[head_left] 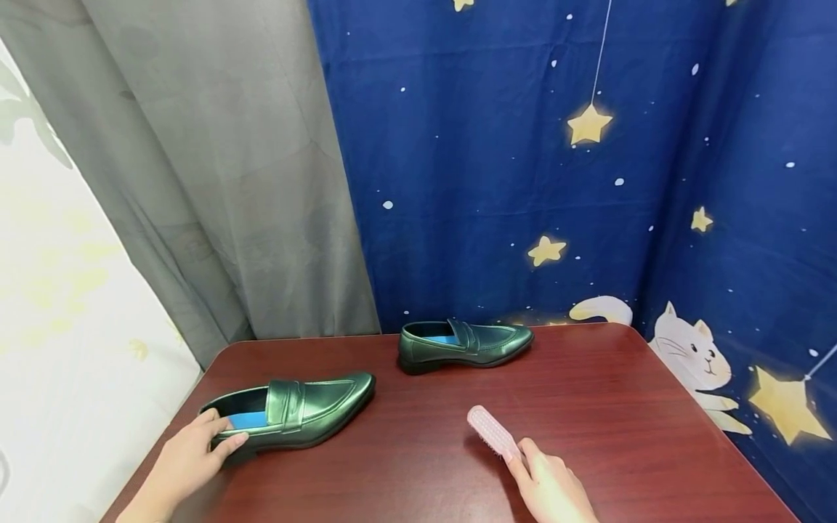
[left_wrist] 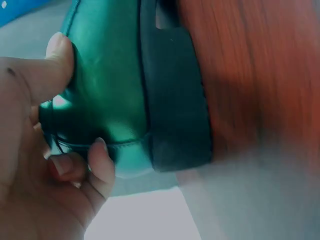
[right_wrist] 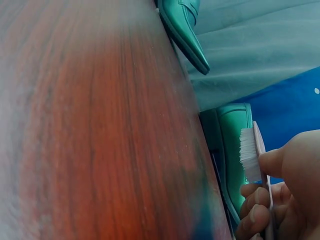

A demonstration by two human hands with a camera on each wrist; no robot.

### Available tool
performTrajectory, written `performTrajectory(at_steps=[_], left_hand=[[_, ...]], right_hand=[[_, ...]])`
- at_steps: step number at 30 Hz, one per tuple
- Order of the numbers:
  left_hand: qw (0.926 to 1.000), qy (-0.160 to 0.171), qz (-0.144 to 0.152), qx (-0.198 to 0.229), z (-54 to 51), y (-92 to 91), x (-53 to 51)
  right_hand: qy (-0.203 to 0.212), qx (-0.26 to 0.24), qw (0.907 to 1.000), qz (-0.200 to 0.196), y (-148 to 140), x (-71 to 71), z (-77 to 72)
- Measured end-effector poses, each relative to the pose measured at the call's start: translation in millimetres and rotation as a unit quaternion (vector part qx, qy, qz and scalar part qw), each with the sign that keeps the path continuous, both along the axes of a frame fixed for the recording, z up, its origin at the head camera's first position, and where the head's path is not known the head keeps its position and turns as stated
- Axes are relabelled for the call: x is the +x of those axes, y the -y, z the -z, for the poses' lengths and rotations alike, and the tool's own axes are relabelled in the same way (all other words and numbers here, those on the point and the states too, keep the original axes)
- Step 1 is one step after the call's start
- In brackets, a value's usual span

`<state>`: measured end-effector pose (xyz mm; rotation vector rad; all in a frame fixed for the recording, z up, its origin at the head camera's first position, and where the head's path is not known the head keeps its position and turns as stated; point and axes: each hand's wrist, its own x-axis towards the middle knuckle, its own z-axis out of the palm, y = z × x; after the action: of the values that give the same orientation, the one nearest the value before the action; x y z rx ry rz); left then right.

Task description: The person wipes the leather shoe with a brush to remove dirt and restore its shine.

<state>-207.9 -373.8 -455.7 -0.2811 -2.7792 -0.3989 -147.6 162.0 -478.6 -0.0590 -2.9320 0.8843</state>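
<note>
A green metallic loafer point(head_left: 314, 410) with a blue insole lies at the left of the table, its toe to the right. My left hand point(head_left: 189, 457) grips its heel end, fingers and thumb about the rear collar. In the left wrist view, fingertips point(left_wrist: 101, 157) touch the back of the heel above the dark sole. My right hand point(head_left: 552, 483) holds a pale pink brush point(head_left: 492, 430) by its handle, over the table's right half. White bristles point(right_wrist: 248, 155) show in the right wrist view. The brush is apart from both loafers.
A second green loafer point(head_left: 484, 345) stands at the table's back edge, toe to the right. The reddish-brown table point(head_left: 405, 472) has rounded back corners. Behind it hang a grey curtain point(head_left: 248, 181) and a blue star-patterned curtain point(head_left: 471, 181).
</note>
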Motion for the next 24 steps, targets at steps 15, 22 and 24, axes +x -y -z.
performTrajectory(at_steps=[15, 22, 24], left_hand=[[0.9977, -0.015, 0.065, 0.001, -7.6, -59.2, -10.4], [0.9946, -0.010, 0.103, 0.006, -9.5, -86.2, -14.1], [0.9941, -0.004, 0.108, 0.007, -10.1, -93.9, -15.5]], right_hand=[[-0.006, -0.003, 1.0000, -0.002, 2, -0.2, 0.1], [-0.004, -0.006, 1.0000, -0.004, 3, 1.1, -1.5], [-0.002, -0.006, 1.0000, -0.002, 4, 1.3, -2.7]])
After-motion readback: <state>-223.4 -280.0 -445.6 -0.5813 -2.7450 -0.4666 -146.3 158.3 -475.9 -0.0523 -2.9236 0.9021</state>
